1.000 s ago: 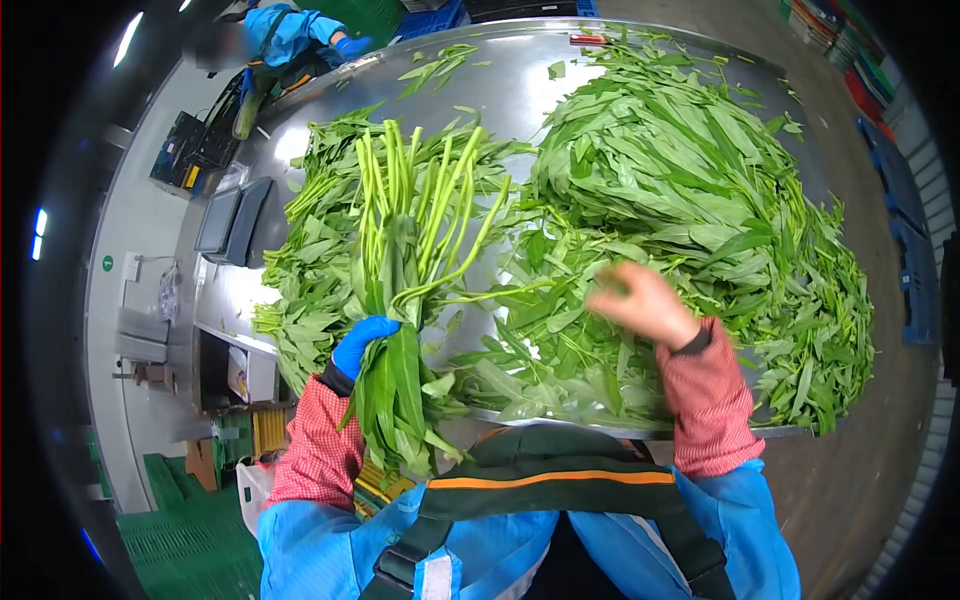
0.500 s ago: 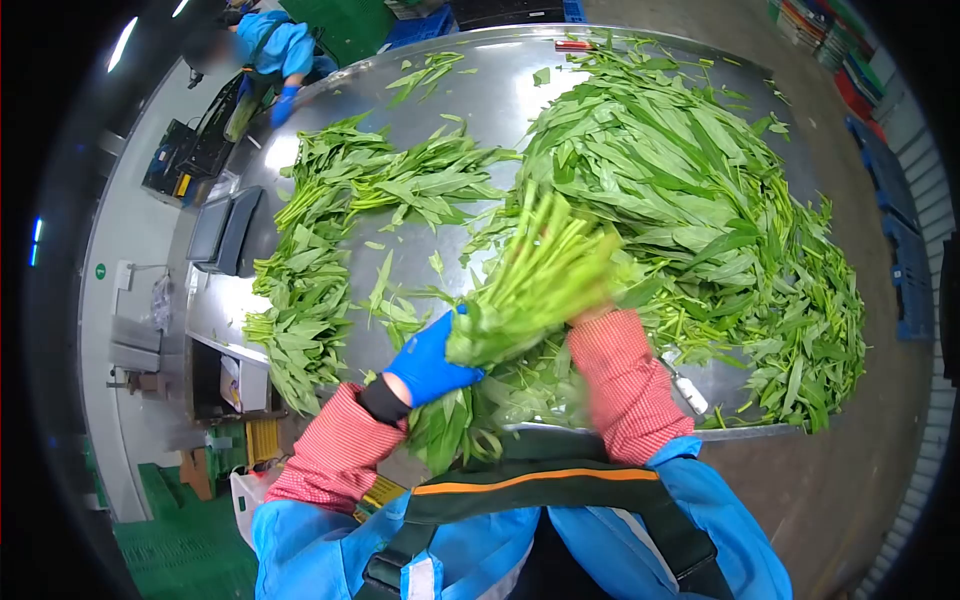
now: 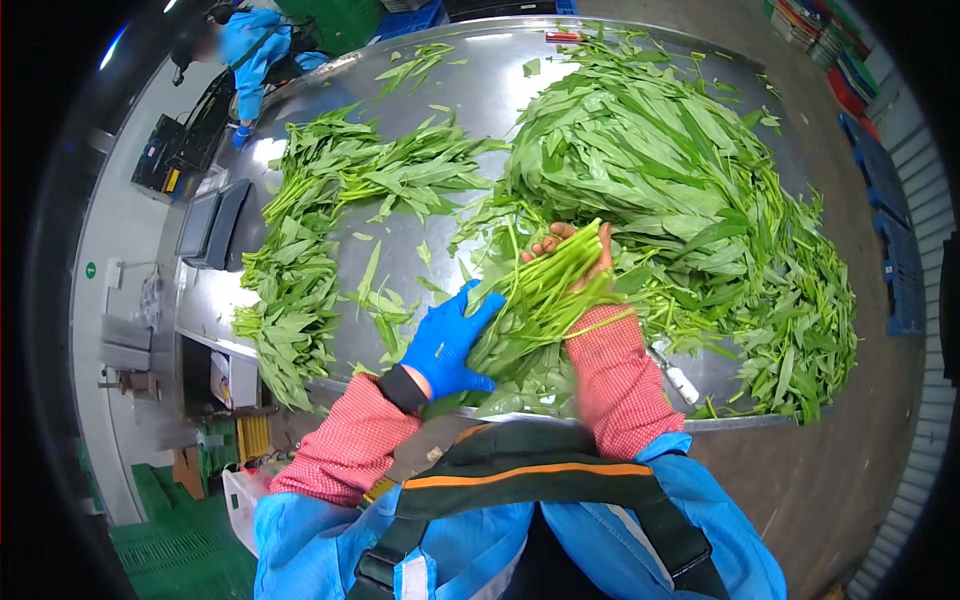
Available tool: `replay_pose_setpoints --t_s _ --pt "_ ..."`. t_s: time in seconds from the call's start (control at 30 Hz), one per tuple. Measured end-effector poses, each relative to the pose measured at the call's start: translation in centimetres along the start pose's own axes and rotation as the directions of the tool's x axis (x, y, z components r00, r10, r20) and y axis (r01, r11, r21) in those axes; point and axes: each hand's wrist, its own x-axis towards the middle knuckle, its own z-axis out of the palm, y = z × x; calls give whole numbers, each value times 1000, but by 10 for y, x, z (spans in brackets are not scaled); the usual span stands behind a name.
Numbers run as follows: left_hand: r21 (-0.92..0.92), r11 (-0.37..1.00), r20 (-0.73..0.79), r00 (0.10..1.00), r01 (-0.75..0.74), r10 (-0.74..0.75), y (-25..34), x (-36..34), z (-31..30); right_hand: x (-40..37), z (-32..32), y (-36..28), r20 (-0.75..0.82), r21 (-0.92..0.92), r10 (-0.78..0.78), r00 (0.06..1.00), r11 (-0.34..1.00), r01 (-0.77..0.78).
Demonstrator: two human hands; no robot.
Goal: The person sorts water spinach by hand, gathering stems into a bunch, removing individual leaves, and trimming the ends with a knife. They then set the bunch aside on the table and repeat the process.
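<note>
A bunch of water spinach (image 3: 558,275) lies across my right hand (image 3: 603,252), its cut stems pointing up and away from me. The fingers of that bare hand curl up around the stems. My left hand (image 3: 447,340), in a blue glove, is at the leafy end with thumb and fingers spread apart. Loose leaves (image 3: 530,375) lie below the bunch at the near table edge. Beyond my right hand rises a large heap of water spinach (image 3: 640,165). By my right sleeve rests a white-handled tool (image 3: 682,383), partly hidden.
Sorted bunches (image 3: 290,290) line the left side of the metal table (image 3: 400,255). A red-handled item (image 3: 563,37) lies at the far edge. Grey trays (image 3: 213,225) stand at the left edge. Another person in blue (image 3: 255,50) is at the far left corner.
My left hand has loosened from the leaves and its fingers have spread. The bunch has dropped lower and tilted right, over my right hand. The other person's arm has shifted left.
</note>
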Motion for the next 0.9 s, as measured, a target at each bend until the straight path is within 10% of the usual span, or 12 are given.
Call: replay_pose_setpoints --t_s 0.1,0.2,0.3,0.4,0.6,0.9 --pt "-293 951 -6 995 -96 98 -32 -2 7 0 -1 -1 -16 -31 -13 1000 999 13" --pt "-951 297 -18 945 84 -325 -59 0 4 -1 -4 -2 -11 -27 -8 1000 1000 8" --pt "-589 808 -565 729 -27 -387 -73 7 4 -2 -5 -2 -18 -65 -3 1000 998 2" --pt "-497 867 -529 805 -39 -267 -47 25 4 -1 -2 1 4 -108 -2 1000 994 2" --pt "-572 756 -62 903 318 -426 -42 77 51 -1 6 5 37 -164 -13 999 986 19" --pt "-870 398 -470 736 -292 -487 -53 64 11 -6 -12 -5 -28 -101 -3 1000 995 0"
